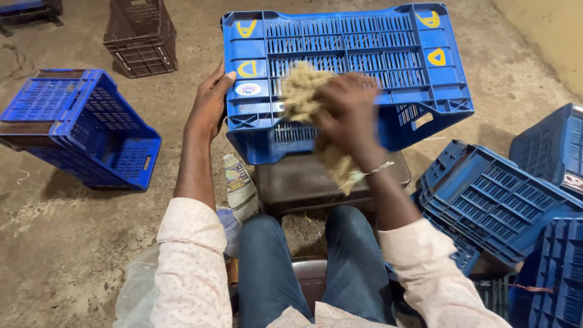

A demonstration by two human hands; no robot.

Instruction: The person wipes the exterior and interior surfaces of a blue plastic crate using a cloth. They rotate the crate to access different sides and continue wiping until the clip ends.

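Upturned blue crate [364, 61] propped on a dark tub [303, 182], centre of scene. Left hand [211, 103] grips its left edge. Right hand [346, 112], blurred, clenched around a tan fibre wad [300, 91] pressed on the crate's base.

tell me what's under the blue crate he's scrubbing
The blue crate rests tilted on a dark tub, held by the left hand while the right hand presses a fibrous scrubber on it. The tub's inside is hidden.

A blue slatted crate [364, 67] lies upturned, tilted on a dark tub; a tan fibre wad [303, 91] presses against it.
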